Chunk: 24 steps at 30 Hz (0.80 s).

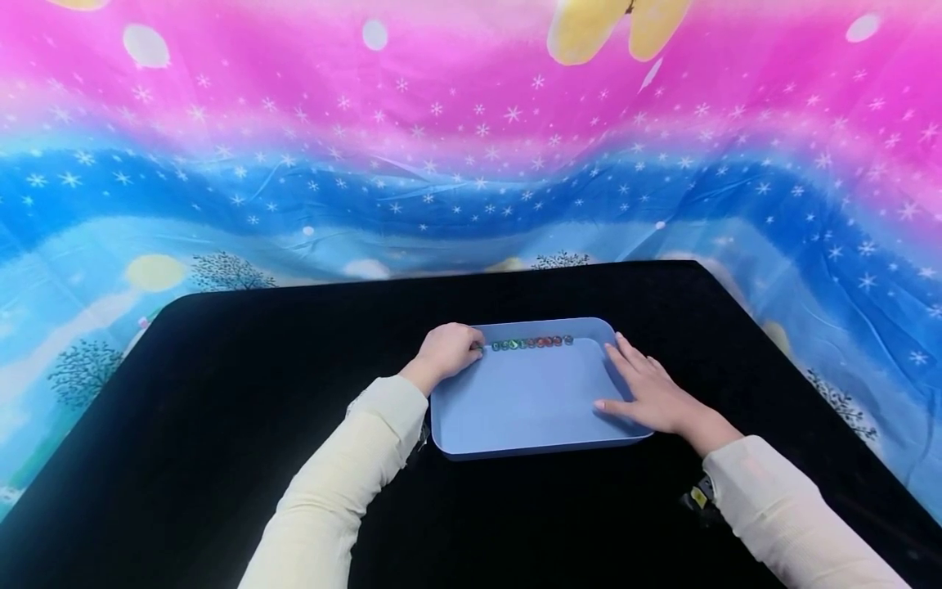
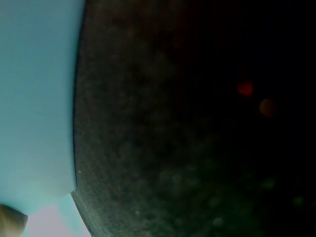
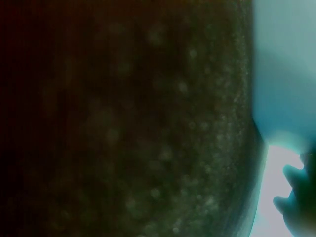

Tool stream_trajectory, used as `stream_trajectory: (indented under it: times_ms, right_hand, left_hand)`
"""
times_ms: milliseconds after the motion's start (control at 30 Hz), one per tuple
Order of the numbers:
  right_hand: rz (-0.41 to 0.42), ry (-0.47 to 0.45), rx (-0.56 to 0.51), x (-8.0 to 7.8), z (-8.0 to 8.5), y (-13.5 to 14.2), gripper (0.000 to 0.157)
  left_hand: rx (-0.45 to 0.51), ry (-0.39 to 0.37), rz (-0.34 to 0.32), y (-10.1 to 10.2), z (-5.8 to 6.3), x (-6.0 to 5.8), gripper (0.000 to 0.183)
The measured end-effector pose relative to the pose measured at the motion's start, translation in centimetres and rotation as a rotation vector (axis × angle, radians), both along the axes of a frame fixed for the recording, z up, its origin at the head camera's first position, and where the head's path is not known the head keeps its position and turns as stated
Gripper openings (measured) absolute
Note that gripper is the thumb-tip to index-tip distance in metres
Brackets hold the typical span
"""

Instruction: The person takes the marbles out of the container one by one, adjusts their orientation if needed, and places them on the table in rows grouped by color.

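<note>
A shallow blue-grey tray [image 1: 526, 401] lies on the black table. Along its far inner side runs a row of several glass marbles [image 1: 513, 344], green toward the left and red toward the right. At the tray's far left corner, my left hand [image 1: 449, 353] reaches over the rim with curled fingers, pinching a small green marble [image 1: 478, 347] that its fingertips partly hide. My right hand [image 1: 648, 393] rests on the tray's right rim, fingers straight and thumb spread inside. In the left wrist view, a finger [image 2: 11, 222] shows beside the tray's wall [image 2: 37, 98].
Black cloth covers the table [image 1: 221, 425] around the tray. Behind it hangs a pink and blue patterned curtain [image 1: 471, 164]. Most of the right wrist view is dark cloth [image 3: 123, 123], with the tray's outer wall [image 3: 286, 74] at its right edge.
</note>
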State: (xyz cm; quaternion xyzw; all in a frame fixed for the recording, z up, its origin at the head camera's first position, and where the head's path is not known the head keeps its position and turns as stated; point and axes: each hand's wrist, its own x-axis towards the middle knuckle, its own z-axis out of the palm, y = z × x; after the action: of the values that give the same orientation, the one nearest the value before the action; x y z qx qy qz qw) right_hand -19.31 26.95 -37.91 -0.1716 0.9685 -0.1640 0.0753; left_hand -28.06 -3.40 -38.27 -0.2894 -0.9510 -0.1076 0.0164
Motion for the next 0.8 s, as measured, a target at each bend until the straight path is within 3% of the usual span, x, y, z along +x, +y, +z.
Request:
stream_trajectory:
  times_ms: [500, 800]
  right_hand:
    - [0.008, 0.002, 0.006, -0.2, -0.2, -0.1, 0.091]
    - [0.006, -0.013, -0.010, 0.0, -0.1, 0.0, 0.091]
  left_hand:
    - [0.142, -0.027, -0.028, -0.4, 0.3, 0.3, 0.015]
    - [0.224, -0.085, -0.023, -1.0, 0.7, 0.6, 0.014]
